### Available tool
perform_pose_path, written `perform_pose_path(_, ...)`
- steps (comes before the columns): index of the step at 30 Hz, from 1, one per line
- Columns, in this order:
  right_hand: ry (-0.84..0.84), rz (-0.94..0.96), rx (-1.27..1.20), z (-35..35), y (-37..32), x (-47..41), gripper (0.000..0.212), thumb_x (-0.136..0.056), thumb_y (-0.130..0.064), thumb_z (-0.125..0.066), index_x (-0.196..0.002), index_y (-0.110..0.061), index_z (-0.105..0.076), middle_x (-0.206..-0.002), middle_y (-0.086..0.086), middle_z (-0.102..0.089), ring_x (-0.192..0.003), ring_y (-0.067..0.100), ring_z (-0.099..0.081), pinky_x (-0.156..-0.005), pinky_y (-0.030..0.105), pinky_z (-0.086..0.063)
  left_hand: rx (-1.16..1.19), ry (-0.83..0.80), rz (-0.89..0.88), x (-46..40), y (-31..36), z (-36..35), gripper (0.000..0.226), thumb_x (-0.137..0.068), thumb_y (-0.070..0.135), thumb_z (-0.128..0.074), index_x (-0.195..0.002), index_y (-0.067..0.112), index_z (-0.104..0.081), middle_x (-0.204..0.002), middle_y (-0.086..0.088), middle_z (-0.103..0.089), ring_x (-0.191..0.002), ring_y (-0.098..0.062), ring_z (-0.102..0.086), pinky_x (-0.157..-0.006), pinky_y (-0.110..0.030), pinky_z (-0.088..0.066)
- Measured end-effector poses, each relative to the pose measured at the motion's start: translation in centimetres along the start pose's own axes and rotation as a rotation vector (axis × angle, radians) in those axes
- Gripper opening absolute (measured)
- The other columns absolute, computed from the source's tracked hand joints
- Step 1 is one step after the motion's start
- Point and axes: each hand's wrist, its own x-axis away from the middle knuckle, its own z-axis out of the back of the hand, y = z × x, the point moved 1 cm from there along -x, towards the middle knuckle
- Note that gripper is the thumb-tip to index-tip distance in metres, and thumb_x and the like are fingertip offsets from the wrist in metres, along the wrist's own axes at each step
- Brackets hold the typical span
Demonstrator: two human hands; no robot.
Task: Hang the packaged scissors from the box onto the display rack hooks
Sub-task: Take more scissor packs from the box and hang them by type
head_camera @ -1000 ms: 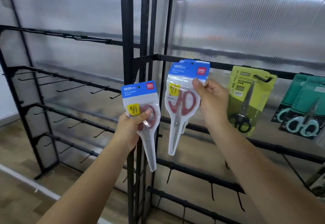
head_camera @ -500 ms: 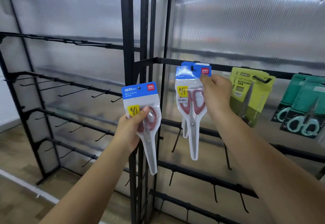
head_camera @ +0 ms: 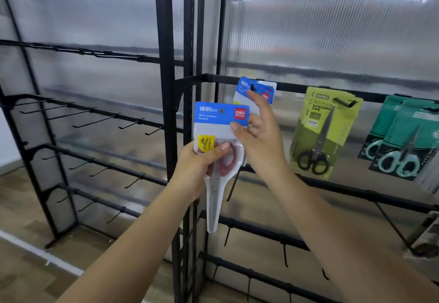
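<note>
2 bare forearms come up from the bottom edge, no sleeves showing on either. Left hand (head_camera: 197, 162) wears no glove, ring or watch; right hand (head_camera: 259, 136) is just as plain, with short, unpainted nails on both.

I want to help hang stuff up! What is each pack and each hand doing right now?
Blue-topped pack of red-handled scissors: off the rack, held by both hands.
Second blue-topped pack: hanging on a hook.
Yellow-green pack of black-handled scissors: hanging on a hook.
Teal packs of mint-handled scissors: hanging.
Left hand: grips the held pack's middle.
Right hand: pinches its top edge.
</note>
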Motion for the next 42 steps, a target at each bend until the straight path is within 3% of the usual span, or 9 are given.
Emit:
perform_pose_path(3, 0.14, 0.105, 0.08, 0.9, -0.8, -0.3, 0.057, -0.085, 0.011, -0.055, -0.116, -0.036, -0.053, -0.112, -0.003, -0.061, -0.098, 0.003, -0.063, -0.082, 0.026, -0.055, -0.292, -0.027, -0.11, -0.4, 0.4, -0.7, 0.018, -0.077, 0.014, -0.07, -0.094, 0.019, -0.065, -0.08, 0.01, -0.072, -0.074, -0.004, -0.068, -0.06, -0.013, -0.051)
perform_pose_path(7, 0.266, 0.159, 0.228, 2.3, -1.9, -2.1, 0.049, -0.087, 0.008, -0.055, -0.122, -0.027, -0.054, -0.099, -0.006, -0.06, -0.103, 0.024, -0.059, -0.089, 0.045, -0.052, -0.771, -0.046, -0.253, -1.2, 1.7, -1.0, 0.019, -0.085, 0.033, -0.066, -0.102, 0.03, -0.057, -0.085, 0.018, -0.066, -0.08, 0.003, -0.065, -0.065, -0.01, -0.05)
perform_pose_path(10, 0.289, 0.136, 0.355, 2.8, -2.1, -3.7, 0.04, -0.09, 0.003, -0.054, -0.123, -0.018, -0.06, -0.093, -0.012, -0.056, -0.094, 0.013, -0.057, -0.085, 0.037, -0.055, -0.966, 0.011, -0.32, -2.1, 2.5, -1.2, 0.028, -0.088, 0.04, -0.06, -0.113, 0.026, -0.057, -0.079, 0.02, -0.06, -0.073, 0.004, -0.06, -0.06, -0.009, -0.041)
perform_pose_path(15, 0.324, 0.096, 0.579, 3.3, -1.4, -5.1, 0.037, -0.091, 0.0, -0.052, -0.126, -0.01, -0.058, -0.113, 0.005, -0.06, -0.095, 0.011, -0.053, -0.08, 0.002, -0.041, -1.058, 0.022, -0.349, -2.5, 2.9, -1.4, 0.031, -0.092, 0.033, -0.057, -0.118, 0.017, -0.061, -0.074, 0.016, -0.056, -0.069, -0.001, -0.056, -0.061, -0.016, -0.043)
perform_pose_path(18, 0.304, 0.091, 0.68, 3.4, -1.2, -5.1, 0.039, -0.092, 0.0, -0.051, -0.13, -0.009, -0.054, -0.114, 0.01, -0.06, -0.103, 0.022, -0.055, -0.087, 0.02, -0.042, -1.077, -0.003, -0.351, -2.1, 2.7, -1.1, 0.031, -0.094, 0.029, -0.056, -0.122, 0.016, -0.06, -0.085, 0.007, -0.062, -0.072, -0.005, -0.057, -0.066, -0.019, -0.047)
perform_pose_path(23, 0.259, 0.143, 0.951, 3.5, -1.1, -4.0, 0.051, -0.088, 0.0, -0.054, -0.136, -0.017, -0.047, -0.116, 0.002, -0.042, -0.101, 0.013, -0.044, -0.077, 0.013, -0.031, -1.103, -0.037, -0.371, -1.8, 2.6, -1.0, 0.028, -0.095, 0.022, -0.055, -0.12, 0.013, -0.062, -0.089, 0.007, -0.06, -0.071, 0.0, -0.053, -0.066, -0.011, -0.04)
perform_pose_path(26, 0.273, 0.22, 0.98, 3.7, -1.0, -2.3, 0.038, -0.087, -0.005, -0.057, -0.124, -0.015, -0.059, -0.124, 0.009, -0.042, -0.115, 0.021, -0.042, -0.093, 0.027, -0.04, -1.123, -0.078, -0.338, -1.5, 2.2, -1.2, 0.03, -0.095, 0.022, -0.054, -0.124, 0.014, -0.06, -0.094, 0.002, -0.063, -0.082, -0.01, -0.058, -0.077, -0.025, -0.049)
perform_pose_path(30, 0.154, 0.268, 1.027, 4.0, 0.6, 0.8, 0.028, -0.083, 0.0, -0.057, -0.108, -0.006, -0.068, -0.11, 0.016, -0.053, -0.103, 0.031, -0.051, -0.089, 0.037, -0.044, -1.118, -0.147, -0.294, -0.3, -0.1, -1.5, 0.026, -0.094, 0.018, -0.054, -0.118, 0.01, -0.063, -0.092, -0.003, -0.067, -0.084, -0.017, -0.062, -0.079, -0.031, -0.051)
perform_pose_path(42, -0.312, -0.136, 0.964, 7.5, 12.3, 17.7, 0.02, -0.083, 0.003, -0.056, -0.097, -0.001, -0.07, -0.098, 0.015, -0.062, -0.091, 0.032, -0.059, -0.077, 0.043, -0.05, -1.191, -0.344, 0.173, 11.7, -15.6, -0.2, 0.026, -0.093, 0.017, -0.055, -0.116, 0.007, -0.062, -0.091, -0.01, -0.068, -0.091, -0.03, -0.063, -0.073, -0.031, -0.045)
